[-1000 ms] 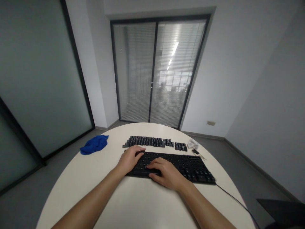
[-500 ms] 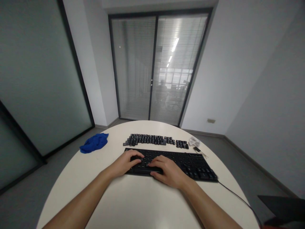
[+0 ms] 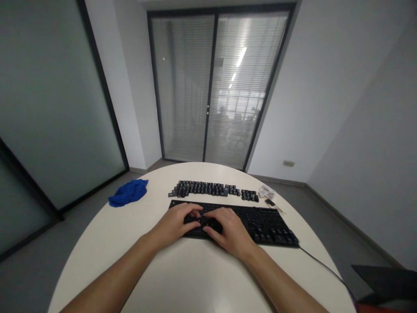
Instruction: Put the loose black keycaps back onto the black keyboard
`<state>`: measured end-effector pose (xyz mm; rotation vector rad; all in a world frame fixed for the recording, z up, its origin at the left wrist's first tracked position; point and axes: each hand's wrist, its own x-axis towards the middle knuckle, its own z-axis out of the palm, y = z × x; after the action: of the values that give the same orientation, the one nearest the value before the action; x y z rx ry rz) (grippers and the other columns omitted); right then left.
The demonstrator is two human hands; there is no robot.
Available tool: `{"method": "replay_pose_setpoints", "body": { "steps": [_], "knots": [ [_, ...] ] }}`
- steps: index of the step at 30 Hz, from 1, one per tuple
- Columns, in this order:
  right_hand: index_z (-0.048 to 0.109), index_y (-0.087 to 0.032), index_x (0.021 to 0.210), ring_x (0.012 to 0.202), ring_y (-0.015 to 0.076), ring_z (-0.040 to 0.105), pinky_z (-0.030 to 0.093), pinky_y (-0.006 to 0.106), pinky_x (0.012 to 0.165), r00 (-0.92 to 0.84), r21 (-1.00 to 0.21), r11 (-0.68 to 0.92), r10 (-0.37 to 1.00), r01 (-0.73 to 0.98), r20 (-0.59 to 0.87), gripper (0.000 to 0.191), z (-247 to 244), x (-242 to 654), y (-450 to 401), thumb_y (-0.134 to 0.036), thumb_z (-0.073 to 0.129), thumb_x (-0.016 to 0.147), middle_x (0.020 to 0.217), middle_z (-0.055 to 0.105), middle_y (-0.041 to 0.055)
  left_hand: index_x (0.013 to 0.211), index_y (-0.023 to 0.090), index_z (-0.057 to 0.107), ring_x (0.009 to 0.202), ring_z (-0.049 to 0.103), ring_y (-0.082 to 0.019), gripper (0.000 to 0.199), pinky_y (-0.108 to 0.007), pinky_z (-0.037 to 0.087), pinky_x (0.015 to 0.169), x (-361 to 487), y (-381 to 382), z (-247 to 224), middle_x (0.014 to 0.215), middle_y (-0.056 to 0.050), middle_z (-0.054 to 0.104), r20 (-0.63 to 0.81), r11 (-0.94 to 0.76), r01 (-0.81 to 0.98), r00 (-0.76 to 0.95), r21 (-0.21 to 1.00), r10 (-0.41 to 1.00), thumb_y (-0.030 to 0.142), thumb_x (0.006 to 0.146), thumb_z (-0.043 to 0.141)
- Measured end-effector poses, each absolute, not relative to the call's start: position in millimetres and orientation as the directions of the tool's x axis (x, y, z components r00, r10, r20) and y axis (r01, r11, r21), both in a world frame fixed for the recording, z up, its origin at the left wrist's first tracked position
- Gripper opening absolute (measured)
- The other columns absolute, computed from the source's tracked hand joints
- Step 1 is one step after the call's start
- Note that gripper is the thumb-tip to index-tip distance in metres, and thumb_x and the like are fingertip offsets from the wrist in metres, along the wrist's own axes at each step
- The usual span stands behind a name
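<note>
Long black plastic keyboard (image 3: 262,222) lies mid-table on the pale, round-edged tabletop (image 3: 185,278), its thin dark cable (image 3: 322,264) leaving at 4 o'clock. Left hand (image 3: 176,221) and right hand (image 3: 232,229) rest over its 9 o'clock half, fingers half-curled, thumbs apart; cannot tell whether either grips anything. Rows of small black keycaps (image 3: 205,188) sit at 12, crumpled blue cloth (image 3: 128,192) at 10.
</note>
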<state>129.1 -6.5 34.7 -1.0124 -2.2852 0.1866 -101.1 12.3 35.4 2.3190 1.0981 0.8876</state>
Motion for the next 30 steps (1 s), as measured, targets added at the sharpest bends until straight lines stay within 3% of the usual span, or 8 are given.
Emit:
{"method": "replay_pose_setpoints", "body": {
  "steps": [6,13,21,30],
  "knots": [
    [0.064,-0.026,0.119,0.100,0.0211,0.066,0.043,0.040,0.092,-0.562,-0.369,0.751,0.656,0.547,0.503,0.024,32.3,129.2,-5.0,-0.032,0.064,0.095,0.108,0.075,0.0053,0.117,0.025,0.064,0.096,0.066,-0.020,0.033,-0.034,0.050,0.091,-96.2,9.4,34.8,0.102,-0.002,0.072,0.386,-0.614,0.565,0.480,0.551,0.788,0.029,0.085,0.071],
    [0.068,-0.024,0.106,0.094,0.0201,0.068,0.045,0.039,0.090,-0.502,-0.398,0.744,0.661,0.537,0.558,0.014,27.6,130.6,-1.7,-0.032,0.065,0.094,0.099,0.076,0.0033,0.101,0.025,0.070,0.096,0.065,-0.019,0.015,-0.031,0.049,0.088,-92.7,6.9,37.2,0.099,-0.001,0.072,0.430,-0.661,0.524,0.504,0.537,0.749,0.033,0.088,0.070],
    [0.066,-0.024,0.107,0.099,0.0210,0.067,0.048,0.039,0.092,-0.486,-0.421,0.702,0.707,0.575,0.514,0.017,26.8,129.0,-1.9,-0.033,0.064,0.094,0.105,0.075,0.0047,0.120,0.026,0.068,0.109,0.061,-0.021,0.026,-0.034,0.047,0.098,-101.2,12.3,39.2,0.114,-0.005,0.069,0.398,-0.654,0.498,0.529,0.569,0.749,0.028,0.096,0.057],
    [0.062,-0.023,0.116,0.100,0.0218,0.064,0.047,0.040,0.091,-0.519,-0.398,0.698,0.712,0.595,0.473,0.022,26.8,131.9,-1.2,-0.021,0.057,0.095,0.107,0.073,0.0052,0.110,0.026,0.071,0.107,0.061,-0.020,0.021,-0.033,0.046,0.098,-111.6,20.6,31.5,0.109,-0.003,0.072,0.344,-0.639,0.529,0.553,0.558,0.759,0.023,0.093,0.059]
  ]
}}
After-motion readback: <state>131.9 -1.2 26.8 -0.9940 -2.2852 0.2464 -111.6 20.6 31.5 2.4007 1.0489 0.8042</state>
